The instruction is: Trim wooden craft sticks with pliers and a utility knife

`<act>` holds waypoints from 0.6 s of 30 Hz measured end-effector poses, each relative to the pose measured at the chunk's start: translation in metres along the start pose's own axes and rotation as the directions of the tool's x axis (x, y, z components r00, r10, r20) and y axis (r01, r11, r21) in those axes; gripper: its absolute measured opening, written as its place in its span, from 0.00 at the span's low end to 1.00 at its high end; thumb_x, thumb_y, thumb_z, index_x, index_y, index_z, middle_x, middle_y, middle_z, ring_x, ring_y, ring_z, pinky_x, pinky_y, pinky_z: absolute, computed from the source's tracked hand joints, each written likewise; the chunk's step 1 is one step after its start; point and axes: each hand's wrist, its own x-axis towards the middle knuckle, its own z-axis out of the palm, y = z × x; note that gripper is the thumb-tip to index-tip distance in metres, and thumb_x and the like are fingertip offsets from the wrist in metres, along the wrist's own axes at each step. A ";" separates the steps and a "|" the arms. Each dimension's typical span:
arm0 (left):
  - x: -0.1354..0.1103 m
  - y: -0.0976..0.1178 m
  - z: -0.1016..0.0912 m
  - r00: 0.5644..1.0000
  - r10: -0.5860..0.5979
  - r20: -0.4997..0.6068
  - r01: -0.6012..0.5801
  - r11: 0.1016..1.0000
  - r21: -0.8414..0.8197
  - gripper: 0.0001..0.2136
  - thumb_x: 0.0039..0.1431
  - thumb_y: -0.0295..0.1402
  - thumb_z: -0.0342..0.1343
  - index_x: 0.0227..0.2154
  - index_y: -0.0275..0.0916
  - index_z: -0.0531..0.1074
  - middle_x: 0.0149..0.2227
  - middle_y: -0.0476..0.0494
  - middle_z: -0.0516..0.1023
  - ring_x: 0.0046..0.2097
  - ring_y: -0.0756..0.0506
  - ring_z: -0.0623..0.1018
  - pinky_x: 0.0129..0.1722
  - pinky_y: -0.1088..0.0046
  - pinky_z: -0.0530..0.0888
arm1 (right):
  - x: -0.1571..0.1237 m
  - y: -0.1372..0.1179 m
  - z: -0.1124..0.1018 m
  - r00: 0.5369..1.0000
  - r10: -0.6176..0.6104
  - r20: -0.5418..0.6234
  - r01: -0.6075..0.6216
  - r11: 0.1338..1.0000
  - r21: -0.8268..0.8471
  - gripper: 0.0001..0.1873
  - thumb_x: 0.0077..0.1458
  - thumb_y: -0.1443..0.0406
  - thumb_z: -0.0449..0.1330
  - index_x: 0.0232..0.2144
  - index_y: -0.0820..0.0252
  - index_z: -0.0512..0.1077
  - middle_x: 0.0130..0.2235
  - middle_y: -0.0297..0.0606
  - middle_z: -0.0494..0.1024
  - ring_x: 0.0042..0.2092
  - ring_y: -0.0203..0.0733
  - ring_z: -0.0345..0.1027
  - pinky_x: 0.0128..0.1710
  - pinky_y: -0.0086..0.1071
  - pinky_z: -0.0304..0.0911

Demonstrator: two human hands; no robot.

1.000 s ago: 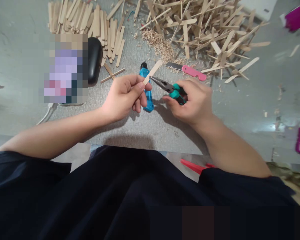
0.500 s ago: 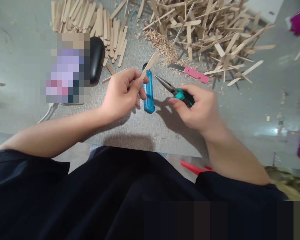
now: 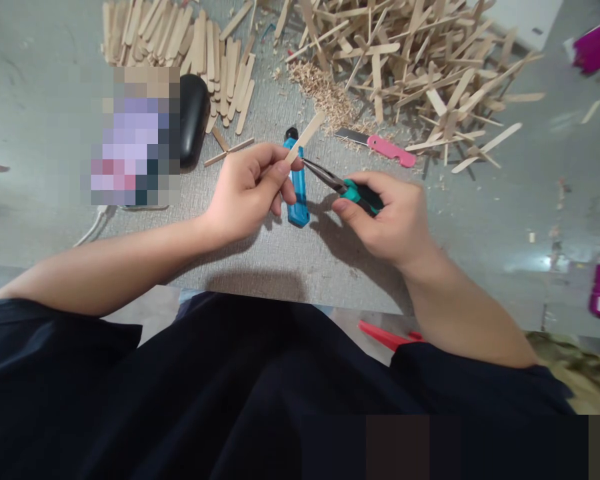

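Note:
My left hand (image 3: 247, 190) pinches a wooden craft stick (image 3: 307, 133) that points up and to the right. My right hand (image 3: 387, 213) is wrapped round the teal handles of needle-nose pliers (image 3: 330, 179). The plier tips touch the stick just above my left fingers. A blue lighter (image 3: 296, 183) lies on the grey mat (image 3: 280, 247) right under both hands.
A neat row of plain sticks (image 3: 200, 47) lies at the back left, and a big heap of crossed sticks (image 3: 410, 53) at the back right, with wood shavings (image 3: 325, 90). A pink-handled blade (image 3: 380, 145), a black case (image 3: 194, 117) and one stick cross (image 3: 227, 150) lie nearby.
The pliers drew away to the right half a second ago, then came back so their tips meet the stick again. My left hand tilted the stick slightly.

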 end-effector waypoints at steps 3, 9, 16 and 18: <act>0.000 -0.002 -0.001 1.000 0.010 -0.024 -0.010 1.000 0.015 0.08 0.80 0.29 0.62 0.40 0.39 0.80 0.25 0.53 0.82 0.21 0.55 0.75 0.25 0.80 0.73 | 0.001 0.000 -0.001 1.000 -0.012 -0.009 0.012 0.999 -0.033 0.21 0.64 0.43 0.72 0.45 0.50 0.85 0.36 0.39 0.86 0.33 0.45 0.74 0.36 0.43 0.70; 0.002 -0.004 -0.003 0.999 0.020 -0.042 -0.018 0.999 0.043 0.10 0.79 0.40 0.66 0.41 0.41 0.80 0.26 0.53 0.82 0.22 0.54 0.75 0.25 0.79 0.74 | 0.004 0.001 -0.001 0.983 -0.163 -0.087 0.152 0.982 -0.115 0.21 0.64 0.45 0.72 0.43 0.54 0.84 0.37 0.42 0.86 0.35 0.47 0.77 0.38 0.44 0.71; 0.001 -0.002 -0.001 0.999 0.035 -0.027 -0.033 0.997 0.070 0.06 0.79 0.33 0.64 0.42 0.39 0.81 0.26 0.53 0.82 0.22 0.55 0.74 0.25 0.80 0.74 | 0.002 0.001 -0.002 0.975 -0.215 -0.050 0.202 0.961 -0.189 0.19 0.66 0.46 0.72 0.45 0.53 0.82 0.40 0.45 0.87 0.36 0.49 0.77 0.36 0.46 0.69; 0.001 -0.001 0.000 0.999 -0.011 -0.040 0.015 0.996 0.085 0.06 0.79 0.29 0.63 0.40 0.39 0.81 0.26 0.53 0.82 0.22 0.55 0.74 0.24 0.80 0.73 | 0.002 0.001 -0.001 0.978 -0.202 -0.054 0.188 0.963 -0.192 0.19 0.65 0.46 0.73 0.45 0.52 0.83 0.39 0.44 0.87 0.36 0.50 0.77 0.36 0.46 0.69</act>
